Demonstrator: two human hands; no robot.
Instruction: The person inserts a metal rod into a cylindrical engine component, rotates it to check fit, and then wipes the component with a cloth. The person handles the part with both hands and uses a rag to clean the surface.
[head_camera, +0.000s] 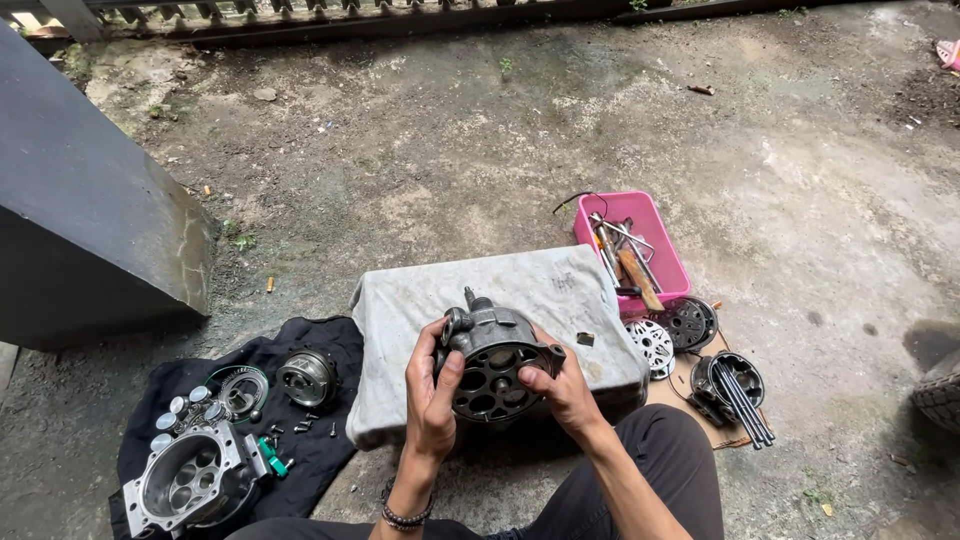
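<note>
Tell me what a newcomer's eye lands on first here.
First, the round grey metal housing with holes in its face, held at centre between the left hand and right hand above a cloth-covered block. Next, the pink tray of tools to the right, and the open metal casing on the black cloth at lower left.

A single view comes from a camera on the person's head, tilted steeply down and forward over their own lap. It sits close above the left hand (430, 395) and right hand (565, 390), which fill the lower middle of the frame. Beyond the hands the view takes in a cloth-covered block (560, 290) and, farther out, bare concrete ground (450, 140) up to a railing base (330, 15) along the top edge.
</note>
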